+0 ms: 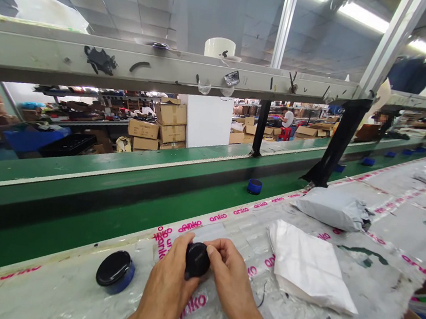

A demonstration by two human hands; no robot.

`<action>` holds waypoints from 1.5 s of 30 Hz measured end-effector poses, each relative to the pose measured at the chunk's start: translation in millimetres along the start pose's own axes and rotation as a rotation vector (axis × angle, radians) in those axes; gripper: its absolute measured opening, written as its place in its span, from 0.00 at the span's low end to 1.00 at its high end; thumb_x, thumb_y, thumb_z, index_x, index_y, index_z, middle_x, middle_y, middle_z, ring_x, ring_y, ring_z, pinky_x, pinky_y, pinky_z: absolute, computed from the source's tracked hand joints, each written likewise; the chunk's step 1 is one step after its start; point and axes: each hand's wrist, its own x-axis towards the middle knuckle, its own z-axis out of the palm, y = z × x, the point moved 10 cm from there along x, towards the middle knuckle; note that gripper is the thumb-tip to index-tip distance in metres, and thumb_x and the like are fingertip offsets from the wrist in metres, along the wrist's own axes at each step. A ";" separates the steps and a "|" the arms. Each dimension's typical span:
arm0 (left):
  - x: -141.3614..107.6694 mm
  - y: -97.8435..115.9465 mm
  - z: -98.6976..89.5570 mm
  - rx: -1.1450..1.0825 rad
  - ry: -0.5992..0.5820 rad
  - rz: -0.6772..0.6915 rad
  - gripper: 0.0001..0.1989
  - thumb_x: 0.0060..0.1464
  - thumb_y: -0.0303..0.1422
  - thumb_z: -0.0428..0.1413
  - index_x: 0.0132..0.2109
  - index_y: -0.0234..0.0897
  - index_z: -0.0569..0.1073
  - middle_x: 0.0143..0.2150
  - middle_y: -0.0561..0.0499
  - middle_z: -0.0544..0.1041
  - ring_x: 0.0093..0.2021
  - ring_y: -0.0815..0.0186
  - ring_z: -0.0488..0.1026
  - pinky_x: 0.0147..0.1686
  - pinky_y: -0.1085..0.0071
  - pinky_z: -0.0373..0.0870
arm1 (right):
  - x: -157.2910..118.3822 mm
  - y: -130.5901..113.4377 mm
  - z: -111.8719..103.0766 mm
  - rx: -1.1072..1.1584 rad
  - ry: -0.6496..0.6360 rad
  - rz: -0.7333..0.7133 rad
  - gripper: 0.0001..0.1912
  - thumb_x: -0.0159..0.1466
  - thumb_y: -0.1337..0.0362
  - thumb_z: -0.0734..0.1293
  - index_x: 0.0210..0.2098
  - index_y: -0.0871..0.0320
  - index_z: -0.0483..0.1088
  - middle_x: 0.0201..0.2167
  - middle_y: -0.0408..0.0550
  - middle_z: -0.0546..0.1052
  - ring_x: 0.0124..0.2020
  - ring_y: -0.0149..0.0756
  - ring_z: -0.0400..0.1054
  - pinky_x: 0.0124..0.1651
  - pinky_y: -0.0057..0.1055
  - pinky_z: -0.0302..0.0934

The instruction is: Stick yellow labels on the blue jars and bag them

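Observation:
Both my hands meet over the plastic-covered bench. My left hand [166, 283] and my right hand [226, 280] grip a round black lid [197, 260] from either side, and my fingers hide part of it. Whatever lies beneath the lid cannot be made out. To the left of my left hand, a blue jar with a black lid [115, 272] lies tilted on the bench, apart from my hands. A folded white plastic bag [310, 267] lies to the right of my right hand, and a grey mailer bag [331, 209] lies beyond it.
A green conveyor belt [114, 204] runs along the bench's far edge, carrying a small blue jar [254, 186] and several others farther along. A metal shelf rail [170, 69] spans above it. Cardboard boxes [168, 128] and a seated person [288, 118] are beyond.

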 end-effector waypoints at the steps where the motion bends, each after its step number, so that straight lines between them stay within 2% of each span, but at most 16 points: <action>1: -0.4 -0.6 -0.3 -0.001 -0.004 -0.007 0.31 0.52 0.25 0.58 0.63 0.41 0.62 0.59 0.43 0.75 0.57 0.52 0.75 0.55 0.54 0.72 | 0.0 1.1 -0.1 0.010 0.002 0.006 0.13 0.65 0.53 0.62 0.39 0.55 0.70 0.38 0.48 0.79 0.40 0.44 0.73 0.44 0.36 0.64; 4: -1.1 -2.4 -1.0 -0.024 -0.013 -0.010 0.32 0.52 0.24 0.57 0.64 0.41 0.62 0.60 0.44 0.75 0.58 0.53 0.75 0.56 0.54 0.72 | -1.5 0.8 1.7 -0.072 -0.011 0.018 0.14 0.63 0.54 0.65 0.44 0.56 0.71 0.36 0.47 0.78 0.38 0.43 0.72 0.43 0.37 0.64; 7: -0.6 -2.2 -1.5 -0.041 -0.015 0.019 0.33 0.51 0.22 0.57 0.64 0.41 0.62 0.61 0.44 0.74 0.59 0.54 0.73 0.58 0.54 0.70 | -0.1 0.1 4.6 -0.142 -0.045 0.032 0.15 0.59 0.56 0.68 0.43 0.57 0.73 0.29 0.45 0.76 0.32 0.42 0.69 0.38 0.37 0.62; 12: 1.9 -0.7 -0.4 -0.050 -0.041 0.049 0.34 0.49 0.21 0.57 0.64 0.39 0.62 0.60 0.42 0.74 0.59 0.53 0.73 0.58 0.53 0.70 | 6.1 -1.1 6.6 -0.065 -0.071 0.013 0.16 0.64 0.51 0.63 0.36 0.56 0.73 0.34 0.48 0.79 0.37 0.44 0.72 0.42 0.37 0.63; 17: 2.7 -2.0 -2.7 -0.045 -0.045 0.011 0.35 0.50 0.21 0.56 0.65 0.39 0.61 0.61 0.42 0.74 0.59 0.52 0.73 0.57 0.53 0.70 | 3.9 -0.6 9.1 -0.209 -0.042 0.008 0.16 0.57 0.58 0.70 0.43 0.56 0.72 0.38 0.48 0.79 0.37 0.44 0.71 0.41 0.37 0.61; 21: 3.5 0.4 -4.1 -0.021 -0.055 0.003 0.35 0.49 0.20 0.57 0.65 0.37 0.63 0.62 0.42 0.74 0.60 0.53 0.73 0.58 0.55 0.70 | 4.3 -1.2 17.7 -0.125 -0.138 0.029 0.17 0.56 0.55 0.69 0.42 0.57 0.71 0.35 0.48 0.79 0.34 0.43 0.71 0.37 0.37 0.61; 24: 4.7 0.6 -4.4 0.031 -0.053 0.016 0.35 0.50 0.22 0.58 0.65 0.38 0.62 0.60 0.42 0.76 0.58 0.51 0.74 0.57 0.53 0.71 | 4.7 -5.6 13.0 -0.076 -0.125 0.002 0.20 0.65 0.49 0.61 0.44 0.57 0.73 0.41 0.51 0.79 0.43 0.46 0.72 0.47 0.40 0.63; 26: 5.6 -0.1 -7.6 0.086 -0.039 0.038 0.36 0.51 0.24 0.59 0.67 0.38 0.61 0.59 0.41 0.76 0.58 0.50 0.74 0.57 0.51 0.71 | 4.4 -8.9 9.9 -0.151 -0.100 -0.058 0.21 0.67 0.50 0.59 0.49 0.57 0.73 0.49 0.53 0.78 0.52 0.48 0.70 0.54 0.43 0.60; 30: 4.9 9.2 -30.1 0.198 -0.023 0.182 0.40 0.46 0.21 0.63 0.66 0.41 0.62 0.68 0.40 0.67 0.67 0.49 0.65 0.64 0.49 0.64 | 3.8 -10.8 9.7 -0.283 -0.088 -0.125 0.24 0.65 0.54 0.62 0.56 0.58 0.71 0.55 0.56 0.75 0.55 0.51 0.67 0.54 0.44 0.60; 33: 2.8 24.5 -69.3 0.249 0.052 0.296 0.32 0.54 0.24 0.61 0.64 0.45 0.65 0.69 0.44 0.65 0.68 0.52 0.62 0.65 0.49 0.63 | -4.0 -22.4 -2.9 -0.277 -0.025 -0.117 0.23 0.67 0.49 0.60 0.53 0.56 0.71 0.51 0.54 0.76 0.50 0.48 0.69 0.48 0.41 0.63; 34: 2.7 29.5 -84.6 0.254 0.090 0.316 0.28 0.58 0.27 0.59 0.63 0.45 0.66 0.68 0.44 0.66 0.68 0.53 0.63 0.65 0.50 0.63 | -10.2 -29.8 -2.8 -0.285 -0.062 -0.132 0.23 0.67 0.47 0.59 0.51 0.55 0.72 0.48 0.53 0.77 0.46 0.47 0.70 0.45 0.39 0.63; 36: 4.1 36.9 -112.4 0.247 0.149 0.315 0.22 0.61 0.29 0.56 0.62 0.43 0.67 0.66 0.43 0.68 0.66 0.53 0.66 0.64 0.51 0.65 | -28.1 -42.7 7.0 -0.325 -0.236 -0.163 0.21 0.68 0.47 0.58 0.47 0.52 0.73 0.43 0.49 0.78 0.41 0.43 0.70 0.43 0.36 0.62; 38: 6.4 39.1 -132.4 0.215 0.175 0.257 0.18 0.62 0.31 0.56 0.59 0.42 0.70 0.64 0.44 0.70 0.62 0.54 0.69 0.60 0.53 0.69 | -50.0 -44.2 21.0 -0.403 -0.446 -0.155 0.19 0.65 0.50 0.64 0.50 0.51 0.73 0.45 0.48 0.77 0.42 0.43 0.70 0.45 0.36 0.62; 39: 6.4 39.4 -139.2 0.188 0.181 0.225 0.16 0.62 0.31 0.55 0.57 0.42 0.71 0.63 0.45 0.71 0.60 0.54 0.71 0.58 0.55 0.71 | -60.3 -39.8 27.9 -0.450 -0.539 -0.134 0.22 0.61 0.53 0.69 0.53 0.52 0.72 0.48 0.49 0.77 0.45 0.45 0.70 0.47 0.36 0.62; 42: -3.3 41.7 -149.3 0.083 0.189 0.166 0.13 0.63 0.34 0.54 0.54 0.45 0.72 0.60 0.50 0.73 0.58 0.57 0.72 0.56 0.59 0.71 | -79.7 -19.7 45.2 -0.570 -0.700 -0.083 0.36 0.49 0.65 0.74 0.58 0.57 0.71 0.50 0.55 0.76 0.48 0.50 0.70 0.51 0.40 0.61; 45: -26.6 41.8 -138.1 -0.026 0.094 0.153 0.13 0.63 0.35 0.55 0.54 0.48 0.72 0.58 0.53 0.74 0.58 0.59 0.71 0.59 0.60 0.67 | -79.0 -5.5 55.2 -0.544 -0.675 -0.052 0.25 0.51 0.70 0.68 0.49 0.59 0.75 0.37 0.52 0.79 0.37 0.45 0.71 0.42 0.37 0.61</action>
